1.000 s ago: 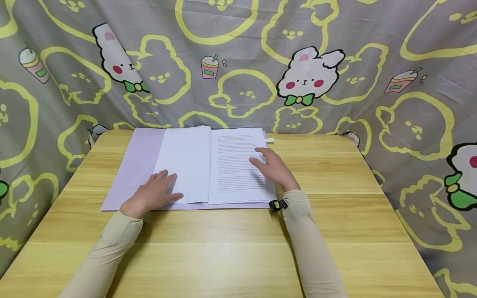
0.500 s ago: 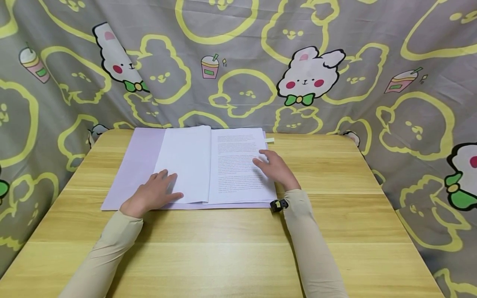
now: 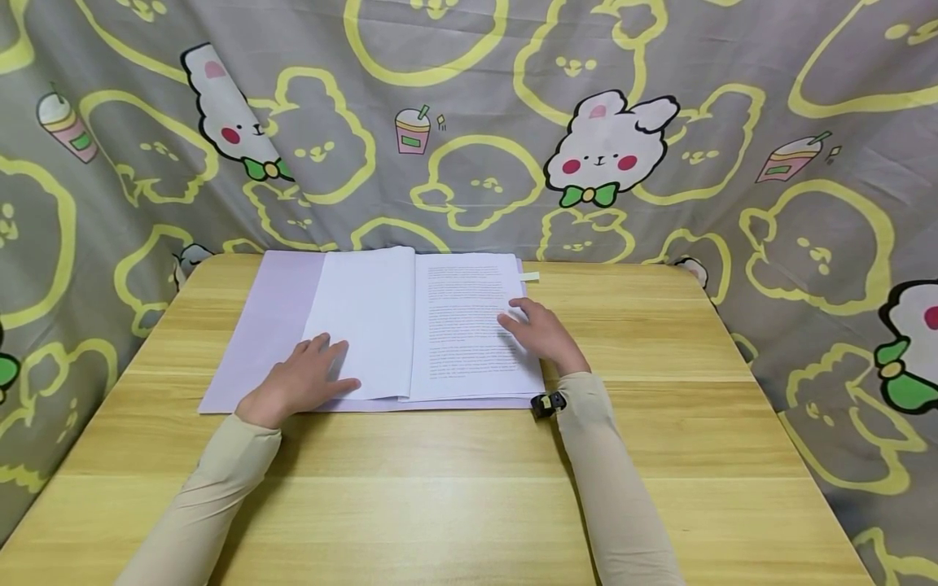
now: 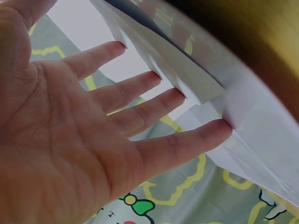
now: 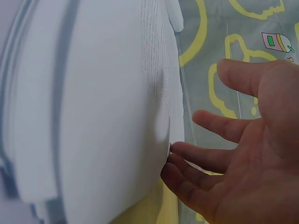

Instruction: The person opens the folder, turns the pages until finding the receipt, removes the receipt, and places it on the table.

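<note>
Left sleeve (image 3: 198,500): long, pale beige, plain fabric; creased along the forearm, looser and fuller toward the cuff.
Right sleeve (image 3: 615,488): matching pale beige, long, plain; lightly wrinkled, bunched near the wrist.
Right wrist device (image 3: 548,404): small, black, blocky, bearing a yellow-green patch; sits at the cuff's inner edge; finer detail too small to read.
Left hand (image 3: 300,381): bare; palm creases visible in the left wrist view.
Right hand (image 3: 544,332): bare; rounded fingertips.
</note>
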### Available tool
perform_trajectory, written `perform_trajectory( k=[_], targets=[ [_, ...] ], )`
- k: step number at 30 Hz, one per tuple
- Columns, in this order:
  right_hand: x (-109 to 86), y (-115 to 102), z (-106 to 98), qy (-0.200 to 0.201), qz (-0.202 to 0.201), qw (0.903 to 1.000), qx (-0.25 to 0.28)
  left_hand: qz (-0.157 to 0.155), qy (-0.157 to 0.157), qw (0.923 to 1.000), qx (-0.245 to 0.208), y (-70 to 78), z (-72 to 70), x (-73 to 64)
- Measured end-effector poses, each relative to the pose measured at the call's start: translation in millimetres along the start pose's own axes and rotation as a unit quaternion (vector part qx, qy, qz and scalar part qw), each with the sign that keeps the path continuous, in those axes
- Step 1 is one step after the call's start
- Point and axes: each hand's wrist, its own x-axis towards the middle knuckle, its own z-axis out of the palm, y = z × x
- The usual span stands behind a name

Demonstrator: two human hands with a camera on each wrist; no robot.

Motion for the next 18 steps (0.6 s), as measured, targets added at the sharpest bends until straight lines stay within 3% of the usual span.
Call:
perform_trajectory(
  k=[18],
  targets=[
    [-0.5, -0.2, -1.4, 0.009, 0.018, 0.9998, 0.006, -0.002, -0.003, 1.0000, -0.002, 3.7, -3.0, -1.5]
  ],
)
